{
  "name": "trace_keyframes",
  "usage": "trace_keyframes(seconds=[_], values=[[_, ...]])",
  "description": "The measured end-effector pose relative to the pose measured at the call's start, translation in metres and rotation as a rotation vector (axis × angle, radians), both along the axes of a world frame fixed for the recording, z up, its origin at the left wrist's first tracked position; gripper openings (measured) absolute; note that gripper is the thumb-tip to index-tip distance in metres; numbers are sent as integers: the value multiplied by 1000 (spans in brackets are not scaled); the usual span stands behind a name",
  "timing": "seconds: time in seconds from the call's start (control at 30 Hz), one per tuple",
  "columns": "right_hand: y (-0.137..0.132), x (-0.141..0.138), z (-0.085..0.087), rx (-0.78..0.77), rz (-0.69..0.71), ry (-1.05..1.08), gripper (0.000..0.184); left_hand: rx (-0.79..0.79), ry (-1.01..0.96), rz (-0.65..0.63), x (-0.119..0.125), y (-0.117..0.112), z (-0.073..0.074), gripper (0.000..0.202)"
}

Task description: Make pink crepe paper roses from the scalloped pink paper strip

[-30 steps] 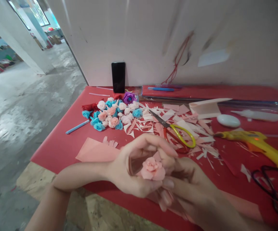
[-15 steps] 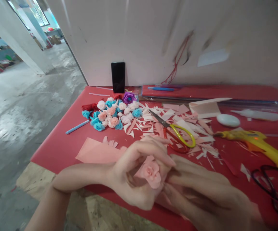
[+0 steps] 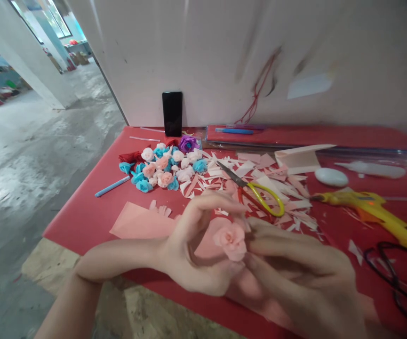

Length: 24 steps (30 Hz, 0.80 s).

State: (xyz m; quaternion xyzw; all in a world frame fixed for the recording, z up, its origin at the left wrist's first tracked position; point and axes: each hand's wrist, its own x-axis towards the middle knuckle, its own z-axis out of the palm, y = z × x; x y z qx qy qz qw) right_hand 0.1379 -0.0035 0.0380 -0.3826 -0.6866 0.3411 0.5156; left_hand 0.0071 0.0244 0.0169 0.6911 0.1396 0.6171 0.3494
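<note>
A pink paper rose is between my two hands above the front of the red table, its petals facing up toward me. My left hand curves around its left side, thumb below and index finger arched above, with the fingertips closing at the flower. On the right, my right hand pinches the rose at its edge between thumb and fingers. The underside of the flower is hidden by the hands. Pink paper lies on the table beyond my left wrist.
Yellow-handled scissors rest on scattered paper scraps. A yellow glue gun with a black cable lies at right. Finished paper roses cluster behind, near an upright phone and a blue pen.
The rose has shifted slightly right and up and now shows its petals more openly. My left fingers have spread into a wider curve around it.
</note>
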Motion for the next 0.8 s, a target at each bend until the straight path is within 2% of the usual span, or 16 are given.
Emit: trace_keyframes(seconds=[0.17,0.33,0.43,0.57,0.67,0.8], values=[[4,3,-2,-200,30,146,20,-52,-26,-9,-3,8,-6,35],[7,5,-1,-187,8,173,18,-177,-79,-51,-2,9,-9,26],[8,5,-2,-121,10,197,20,-209,-100,-78,-1,8,-11,24],[11,5,-3,56,-2,151,28,-210,-111,-100,-3,8,-11,25],[12,6,-3,186,-2,81,24,-214,-115,-132,-4,9,-11,27],[13,7,-4,247,10,46,23,-236,-158,-138,-3,8,-10,27]])
